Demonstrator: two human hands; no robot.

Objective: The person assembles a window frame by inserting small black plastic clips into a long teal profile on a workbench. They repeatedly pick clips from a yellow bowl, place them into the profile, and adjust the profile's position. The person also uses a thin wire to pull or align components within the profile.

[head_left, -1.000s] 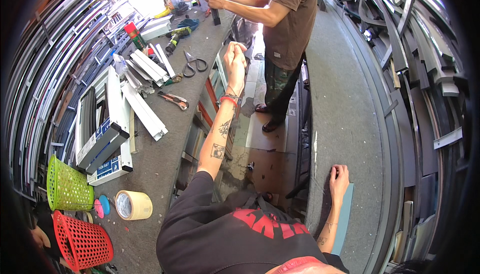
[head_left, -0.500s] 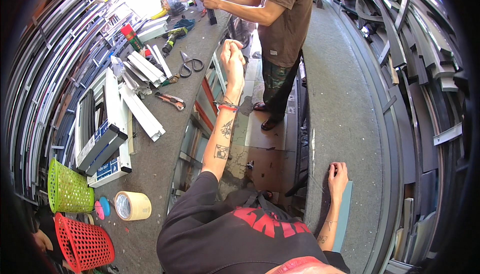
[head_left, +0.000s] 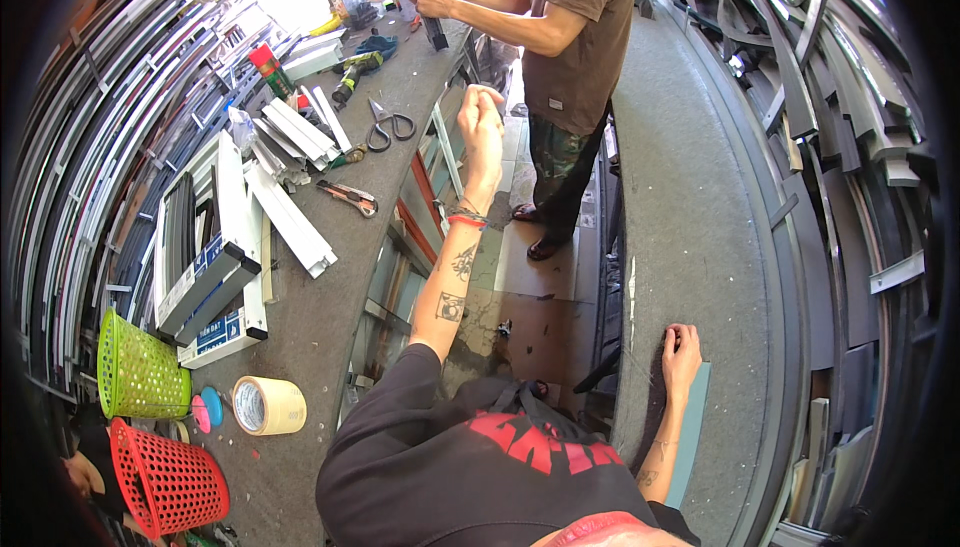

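Note:
My left hand (head_left: 482, 127) is stretched forward over the aisle between two benches, beside the left bench's edge. Its fingers are curled together, and their inside is hidden. On the right bench (head_left: 690, 207), my right hand (head_left: 681, 359) rests with bent fingers against the grey surface, holding nothing that shows. Beneath that forearm lies a flat blue-grey strip (head_left: 692, 437). Scissors (head_left: 388, 129) and an orange-and-black utility knife (head_left: 348, 198) lie on the left bench, apart from my left hand.
A co-worker (head_left: 580, 47) stands ahead in the aisle, gripping a dark metal profile (head_left: 425, 7) upright. White profiles (head_left: 290, 222), a tape roll (head_left: 270, 406), a green basket (head_left: 145, 367) and a red basket (head_left: 170, 479) crowd the left bench. Racked metal lengths (head_left: 850, 147) line both sides.
The whole view has shifted slightly to the right. My left hand has dipped a little, its fingers still curled. My right hand stays on the bench; the co-worker's profile tilts slightly more.

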